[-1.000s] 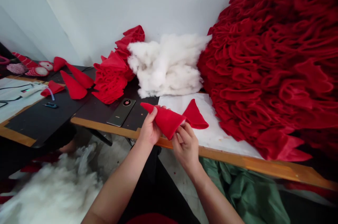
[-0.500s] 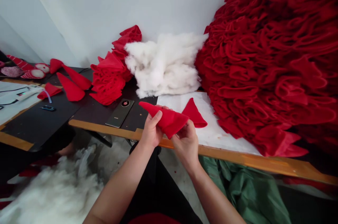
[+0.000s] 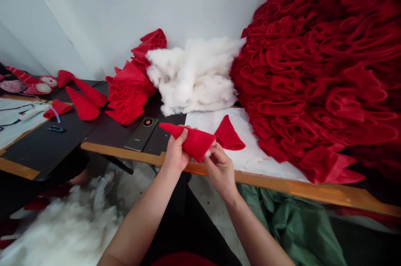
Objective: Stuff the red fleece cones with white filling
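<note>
A red felt cone (image 3: 191, 140) is held over the table's front edge, its tip pointing left. My left hand (image 3: 176, 154) is wrapped round its middle, thumb on top. My right hand (image 3: 221, 168) pinches the cone's open wide end, where a bit of white stuffing shows. Another flat red cone (image 3: 228, 135) lies on a white sheet (image 3: 250, 153) just behind my hands. A heap of white stuffing (image 3: 194, 74) sits at the back by the wall.
A huge pile of red felt cones (image 3: 326, 65) fills the right side. A smaller red pile (image 3: 131, 90) and a phone (image 3: 141, 133) lie left of centre. Stuffed red cones (image 3: 84, 99) rest on the far left table. More white stuffing (image 3: 59, 228) lies below left, green cloth (image 3: 297, 224) below right.
The cone has shifted slightly left and down with both hands still on it. My right fingers have moved closer into its open end. The view has drifted a little.
</note>
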Demonstrator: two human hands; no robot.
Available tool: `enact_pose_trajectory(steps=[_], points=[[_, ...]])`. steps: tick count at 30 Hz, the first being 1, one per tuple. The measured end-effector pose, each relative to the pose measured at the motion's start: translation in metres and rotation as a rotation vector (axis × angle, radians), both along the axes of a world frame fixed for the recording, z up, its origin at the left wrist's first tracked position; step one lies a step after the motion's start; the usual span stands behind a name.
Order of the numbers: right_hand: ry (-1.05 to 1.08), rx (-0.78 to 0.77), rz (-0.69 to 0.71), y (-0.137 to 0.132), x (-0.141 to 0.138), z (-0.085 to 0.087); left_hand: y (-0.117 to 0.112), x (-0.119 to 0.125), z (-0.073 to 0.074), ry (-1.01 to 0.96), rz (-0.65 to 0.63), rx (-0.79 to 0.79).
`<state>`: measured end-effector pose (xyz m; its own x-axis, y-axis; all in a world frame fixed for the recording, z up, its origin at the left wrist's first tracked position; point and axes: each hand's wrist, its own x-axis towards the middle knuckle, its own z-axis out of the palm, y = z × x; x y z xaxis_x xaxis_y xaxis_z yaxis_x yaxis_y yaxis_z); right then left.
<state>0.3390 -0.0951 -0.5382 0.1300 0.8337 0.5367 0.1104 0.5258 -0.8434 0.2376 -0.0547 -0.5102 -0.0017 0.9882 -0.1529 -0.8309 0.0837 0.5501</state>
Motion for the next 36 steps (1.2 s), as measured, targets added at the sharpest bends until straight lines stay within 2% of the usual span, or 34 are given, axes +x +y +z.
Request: enact_pose_trajectory(steps=[4,5,7,10,15,21,25,27,31,33,36], points=[[-0.145,0.077,-0.262,0.001,0.000,-0.003,-0.001,-0.001,0.001,0.011,-0.030,0.077],[-0.184,0.092,-0.286,0.001,-0.001,-0.002,-0.002,-0.001,0.001,0.017,-0.055,0.109],[-0.201,0.109,-0.221,0.001,-0.004,-0.001,-0.006,0.000,0.000,0.031,-0.094,0.158],[-0.113,0.095,-0.107,0.003,-0.009,0.003,-0.012,0.003,-0.001,0.055,-0.140,0.198],[-0.023,0.079,-0.089,0.004,-0.014,0.011,-0.016,0.004,-0.001,-0.005,-0.174,0.174],[-0.123,0.112,0.047,-0.003,-0.006,0.017,-0.003,-0.005,0.000,-0.123,-0.141,-0.059],[-0.272,0.191,-0.033,-0.001,-0.008,0.012,-0.007,-0.003,-0.003,-0.091,-0.111,-0.035],[-0.364,0.236,-0.030,0.002,-0.009,0.011,-0.012,-0.001,-0.007,-0.046,-0.150,-0.016],[-0.490,0.230,0.095,0.003,-0.008,0.013,-0.014,-0.005,-0.014,0.020,-0.291,-0.072],[-0.474,0.224,0.010,-0.001,-0.008,0.012,-0.011,-0.009,-0.013,0.007,-0.275,-0.062],[-0.359,0.186,-0.205,-0.007,-0.011,0.006,-0.008,-0.013,-0.008,-0.005,-0.272,-0.017]])
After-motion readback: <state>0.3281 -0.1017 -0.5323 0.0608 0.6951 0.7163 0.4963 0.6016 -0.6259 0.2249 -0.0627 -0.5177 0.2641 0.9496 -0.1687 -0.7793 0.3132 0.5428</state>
